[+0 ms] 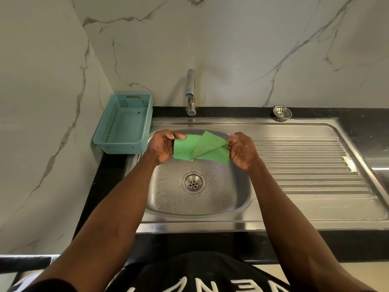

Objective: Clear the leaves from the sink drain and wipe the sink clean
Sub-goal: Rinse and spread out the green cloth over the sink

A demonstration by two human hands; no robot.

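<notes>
holding a green cloth (201, 148) stretched over the sink (197, 225), a person stands at a black counter (99, 182).

the left hand (163, 147) pinches the cloth's left edge and the right hand (242, 150) pinches its right corner, fingers curled, the cloth partly folded between them above the basin. below it the drain (193, 182) shows bare metal among water drops. beyond, a teal basket (109, 131) sits left of the sink, a tap (190, 91) rises behind it, and a strainer (282, 113) rests on the back ledge.
</notes>
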